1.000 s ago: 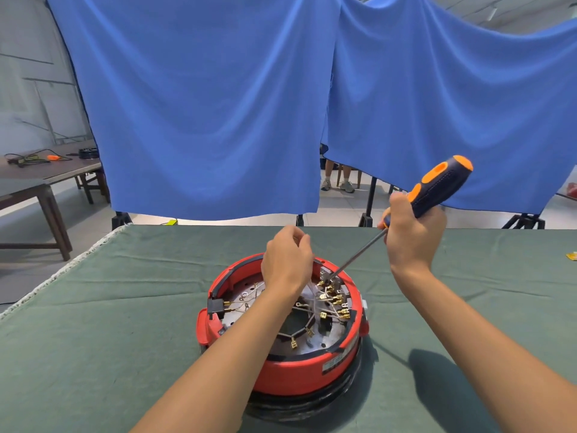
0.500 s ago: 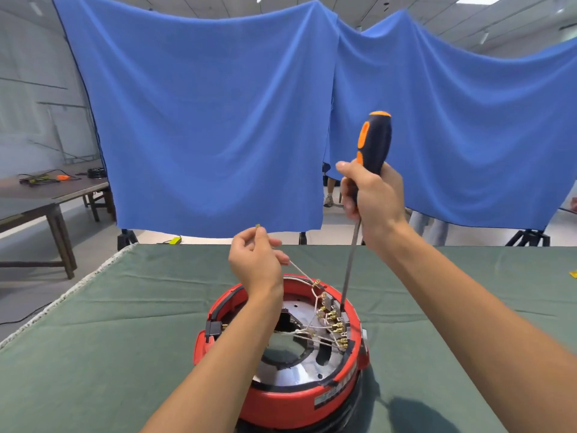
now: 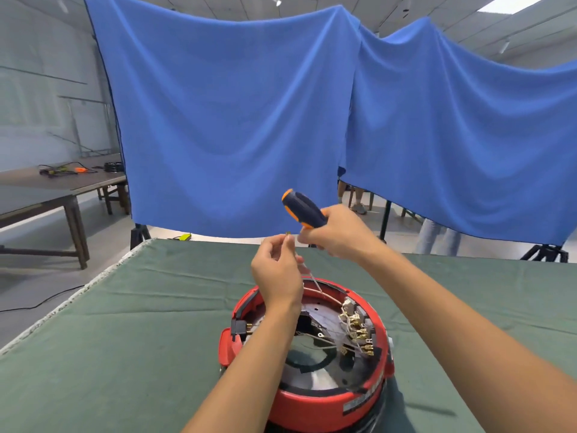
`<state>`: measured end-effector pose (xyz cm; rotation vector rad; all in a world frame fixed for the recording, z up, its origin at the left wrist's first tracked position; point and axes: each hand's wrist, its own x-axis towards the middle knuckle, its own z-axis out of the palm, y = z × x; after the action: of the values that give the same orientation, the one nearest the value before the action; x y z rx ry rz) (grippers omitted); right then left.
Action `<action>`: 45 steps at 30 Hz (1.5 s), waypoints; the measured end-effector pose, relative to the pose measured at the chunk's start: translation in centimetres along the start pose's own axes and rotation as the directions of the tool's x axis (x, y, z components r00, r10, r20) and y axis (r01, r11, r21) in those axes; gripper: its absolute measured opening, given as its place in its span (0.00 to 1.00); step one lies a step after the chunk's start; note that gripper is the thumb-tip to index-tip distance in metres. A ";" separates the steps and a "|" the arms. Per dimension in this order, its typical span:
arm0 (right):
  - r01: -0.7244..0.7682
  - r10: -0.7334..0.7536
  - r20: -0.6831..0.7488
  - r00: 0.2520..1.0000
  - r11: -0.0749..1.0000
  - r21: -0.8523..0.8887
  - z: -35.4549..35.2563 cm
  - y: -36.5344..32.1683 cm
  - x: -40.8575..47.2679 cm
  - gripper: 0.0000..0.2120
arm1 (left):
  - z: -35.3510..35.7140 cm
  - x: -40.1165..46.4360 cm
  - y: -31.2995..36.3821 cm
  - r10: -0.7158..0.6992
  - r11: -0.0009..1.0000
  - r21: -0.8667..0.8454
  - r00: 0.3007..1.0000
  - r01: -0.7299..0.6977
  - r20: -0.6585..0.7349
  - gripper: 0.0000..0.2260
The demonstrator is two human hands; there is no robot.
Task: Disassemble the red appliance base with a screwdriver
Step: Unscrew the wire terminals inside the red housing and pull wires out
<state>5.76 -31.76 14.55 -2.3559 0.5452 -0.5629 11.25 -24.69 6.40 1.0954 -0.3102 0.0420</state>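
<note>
Red appliance base on green table cloth, internals exposed; left hand pinching white wire by small brass end, lifted clear of terminals, likely to free it; right hand wrapped round screwdriver handle, held up beside left hand, probably parked out of way

The red appliance base is round and sits open-side up on the green table cover, near the front edge. Its red plastic shell rings a shiny metal plate with black parts, and a cluster of brass terminals and pale wires lies along the right inner side. One pale wire rises from that cluster above the far rim. The screwdriver, with a dark blue and orange handle, is held in the air beyond the base, handle tilted up to the left, shaft hidden.
</note>
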 end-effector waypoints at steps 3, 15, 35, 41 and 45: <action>0.010 -0.012 -0.037 0.999 0.998 -0.068 0.7 1.5 -0.1 0.10 | -0.2 0.9 0.2 -0.209 0.942 -0.275 0.977 0.190 -0.040 0.07; 0.022 -0.032 0.173 0.984 0.998 0.059 -0.4 4.4 -1.3 0.09 | 0.0 0.6 -0.2 -0.270 0.933 -0.231 0.961 0.277 0.060 0.09; -0.479 0.484 0.046 0.874 0.873 -0.096 2.1 18.3 -1.8 0.09 | -3.0 0.5 -2.9 -0.213 0.283 0.638 0.602 -0.716 0.770 0.18; -0.450 0.437 -0.107 0.893 0.854 -0.262 2.0 17.3 -1.4 0.19 | -2.9 0.4 -3.0 -0.151 0.253 0.644 0.628 -0.722 0.763 0.16; -0.317 0.251 -0.271 0.929 0.918 -0.238 0.2 14.9 -2.4 0.09 | -2.8 0.2 -2.7 -0.093 0.237 0.643 0.642 -0.728 0.761 0.15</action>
<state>0.42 -40.89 3.81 -2.4171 1.1245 -0.6681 12.60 -23.51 2.92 2.2525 -1.3989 0.2854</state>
